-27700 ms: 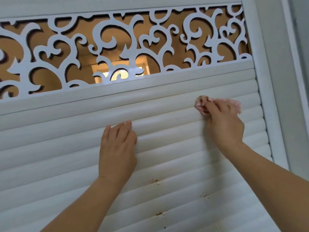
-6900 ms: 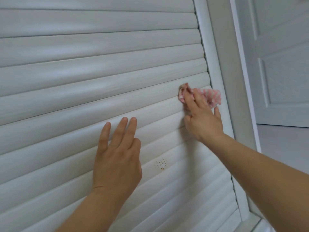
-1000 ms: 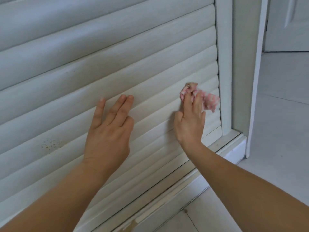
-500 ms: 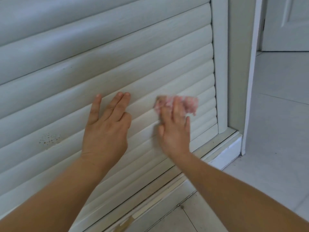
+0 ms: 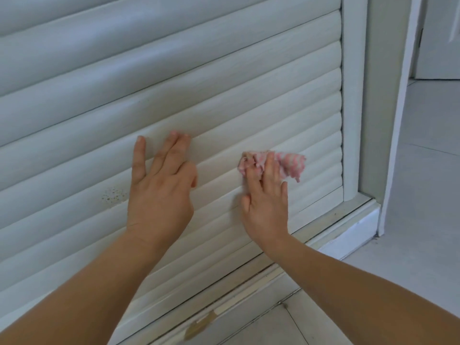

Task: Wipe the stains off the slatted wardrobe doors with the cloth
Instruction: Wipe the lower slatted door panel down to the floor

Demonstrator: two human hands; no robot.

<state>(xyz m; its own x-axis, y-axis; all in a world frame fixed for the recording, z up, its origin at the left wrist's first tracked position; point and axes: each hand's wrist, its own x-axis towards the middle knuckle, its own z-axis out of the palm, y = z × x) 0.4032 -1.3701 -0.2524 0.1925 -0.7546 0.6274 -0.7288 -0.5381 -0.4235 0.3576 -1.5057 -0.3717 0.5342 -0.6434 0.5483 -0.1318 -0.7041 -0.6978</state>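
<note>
The faint speckled brownish stain (image 5: pixel 113 195) sits on one white slat at the left centre of the frame, on the lower part of the white slatted wardrobe door (image 5: pixel 224 78). It is a small mottled patch; the slats it lies on run long from lower left to upper right, so any stroke along the grain follows that slope.

Just to the right of the stain, nearly touching it, is the left hand (image 5: pixel 159 192), laid flat on the slats with straight fingers spread upward, pressing and holding nothing. Further right, past a bare stretch of slats, the right hand (image 5: pixel 267 202) presses the crumpled pink-and-white cloth (image 5: pixel 288 164) against the door; its fingers lie over the cloth's lower edge, pinning it to the slats rather than closing round it, as far as can be seen. The two hands are apart.

So the stain lies to the left of both hands, and the cloth is the farther of the two from it, with the left hand standing between. To my judgement, the cloth must travel leftward and slightly down along the slats, and the bracing hand would need to lift or shift aside first.

At the right edge of the frame stands the door's white upright frame (image 5: pixel 348 120); below it lies pale tiled floor (image 5: pixel 410 245).
</note>
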